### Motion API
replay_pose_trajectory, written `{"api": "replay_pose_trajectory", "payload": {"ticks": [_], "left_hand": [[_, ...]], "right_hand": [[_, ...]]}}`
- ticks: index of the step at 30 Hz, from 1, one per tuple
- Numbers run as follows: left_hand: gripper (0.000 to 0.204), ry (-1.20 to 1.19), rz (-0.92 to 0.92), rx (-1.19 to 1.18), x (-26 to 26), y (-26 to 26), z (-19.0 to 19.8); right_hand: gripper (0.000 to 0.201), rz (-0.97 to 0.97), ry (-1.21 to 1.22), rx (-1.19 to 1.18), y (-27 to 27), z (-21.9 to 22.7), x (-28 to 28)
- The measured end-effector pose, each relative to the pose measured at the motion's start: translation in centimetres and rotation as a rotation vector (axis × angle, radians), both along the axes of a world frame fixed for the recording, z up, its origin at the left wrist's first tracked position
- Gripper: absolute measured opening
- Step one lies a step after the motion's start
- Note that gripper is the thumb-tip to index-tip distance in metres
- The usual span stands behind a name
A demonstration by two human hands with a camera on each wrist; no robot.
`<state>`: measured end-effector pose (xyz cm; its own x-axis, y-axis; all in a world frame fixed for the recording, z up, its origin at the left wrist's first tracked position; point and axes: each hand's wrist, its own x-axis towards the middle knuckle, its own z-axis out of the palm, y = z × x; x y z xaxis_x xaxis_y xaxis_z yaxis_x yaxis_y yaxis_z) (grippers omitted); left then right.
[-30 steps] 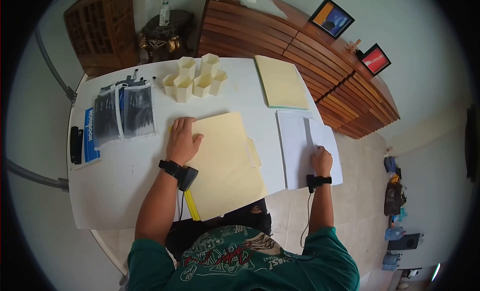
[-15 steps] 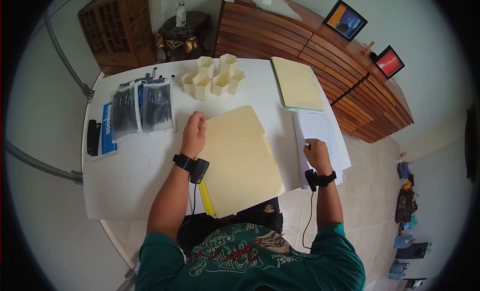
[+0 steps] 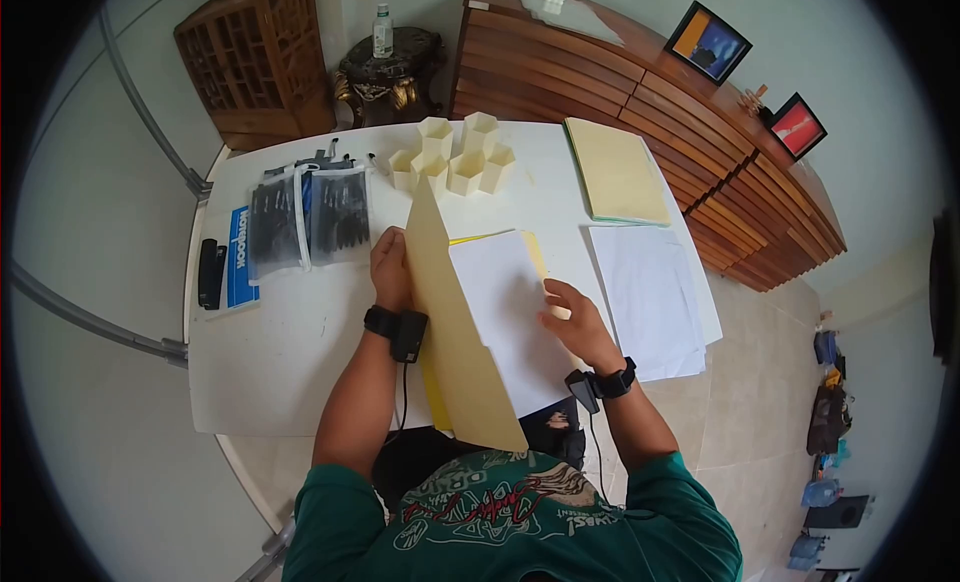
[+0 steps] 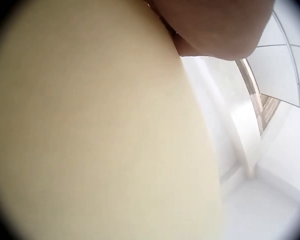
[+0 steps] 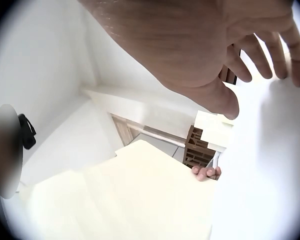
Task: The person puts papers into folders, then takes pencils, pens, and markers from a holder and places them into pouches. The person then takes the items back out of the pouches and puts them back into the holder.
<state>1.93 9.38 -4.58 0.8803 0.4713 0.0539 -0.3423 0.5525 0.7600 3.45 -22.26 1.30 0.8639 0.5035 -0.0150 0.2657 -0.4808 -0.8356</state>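
A manila folder (image 3: 450,312) stands partly open in front of me, its cover raised. My left hand (image 3: 390,267) grips the cover's left side, and its fingertips (image 5: 205,173) show over the edge in the right wrist view. In the left wrist view the pale cover (image 4: 105,130) fills most of the picture beside the hand. White sheets (image 3: 505,302) lie inside the folder, with a yellow strip along its edge. My right hand (image 3: 578,322) is over the sheets' right edge with its fingers spread, holding nothing.
A stack of white paper (image 3: 650,302) lies to the right, with more folders (image 3: 618,172) behind it. Cream hexagonal cups (image 3: 465,172) stand at the back. Mesh pouches (image 3: 338,217), a blue notebook (image 3: 240,267) and a black stapler (image 3: 211,274) sit on the left of the white table (image 3: 280,382).
The folder's cover has swung up toward the left with my left hand, uncovering the white sheets. My right hand has moved left from the paper stack to the folder.
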Motion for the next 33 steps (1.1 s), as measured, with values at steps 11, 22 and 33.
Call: {"api": "replay_pose_trajectory", "payload": {"ticks": [11, 22, 33], "left_hand": [[0.02, 0.052, 0.104, 0.159, 0.2, 0.1, -0.7], [0.014, 0.102, 0.125, 0.461, -0.1, -0.9, 0.4], [0.023, 0.213, 0.119, 1.536, -0.7, -2.6, 2.8]], "right_hand": [[0.055, 0.138, 0.419, -0.142, 3.7, 3.1, 1.9], [0.092, -0.248, 0.301, 0.133, -6.7, 3.7, 2.5], [0.065, -0.278, 0.124, -0.292, -24.6, 3.5, 13.1]]}}
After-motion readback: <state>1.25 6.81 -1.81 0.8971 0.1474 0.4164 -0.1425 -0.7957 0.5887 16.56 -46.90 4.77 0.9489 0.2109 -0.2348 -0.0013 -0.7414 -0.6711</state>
